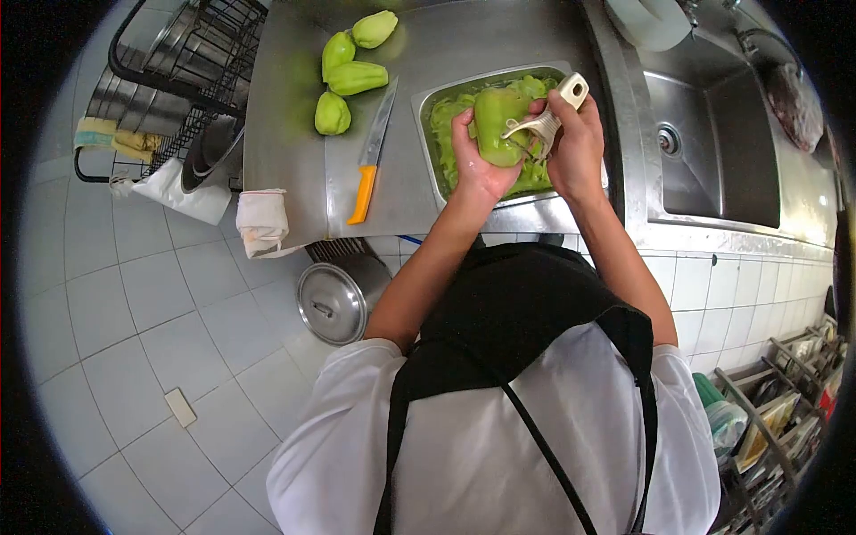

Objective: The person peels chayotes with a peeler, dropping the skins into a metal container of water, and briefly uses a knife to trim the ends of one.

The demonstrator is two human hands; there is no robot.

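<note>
My left hand (pixel 482 175) is wrapped round a pale green chayote (pixel 496 127) from below and the left side. In my right hand (pixel 578 150) is a cream-handled peeler (pixel 569 93), its head up against the chayote's right side. Both hands are over a rectangular metal tray (pixel 424 125) that holds green strips, which look like peelings (pixel 446 114). To the left lies a knife (pixel 363 189) with an orange handle, its blade pointing away from me. Several more chayotes (pixel 358 78) rest beyond the knife.
The steel counter (pixel 285 116) ends in front of my apron. A sink (pixel 704 134) is on the right. At left stand a black rack (pixel 169 80) with metal pots and a white cloth bundle (pixel 261 218) on the counter corner. A lidded pot (pixel 330 303) sits below.
</note>
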